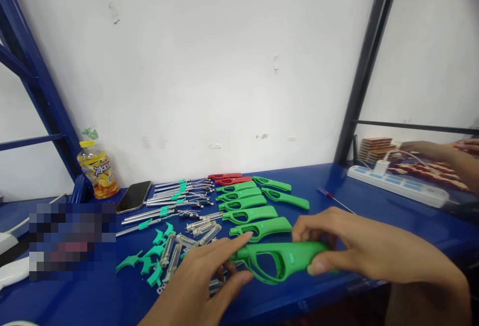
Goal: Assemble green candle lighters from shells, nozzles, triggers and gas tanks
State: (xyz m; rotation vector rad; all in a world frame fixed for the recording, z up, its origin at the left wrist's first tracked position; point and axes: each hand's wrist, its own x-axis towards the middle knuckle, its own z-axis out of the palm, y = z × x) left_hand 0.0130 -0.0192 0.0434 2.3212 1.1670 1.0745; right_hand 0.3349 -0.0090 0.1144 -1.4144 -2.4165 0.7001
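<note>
A green lighter-shaped housing (299, 261) with an oval trigger opening is held level near the table's front edge. My right hand (337, 246) grips its thick handle end, thumb below and fingers behind. At the narrow end, my left hand (213, 276) pinches the tip between thumb and fingers. Just behind lies a row of similar green housings (275, 226), with red ones (234, 180) at the back. Clear plastic tubes (172, 261) and teal trigger pieces (154, 252) lie loose left of my left hand. Metal rods with wires (149, 214) are laid out farther back.
A yellow-capped bottle (98, 171) and a phone (133, 197) stand and lie at the back left. A screwdriver (333, 197) lies right of the housings. Beyond it are a white power strip (398, 185) and another person's hand (426, 150).
</note>
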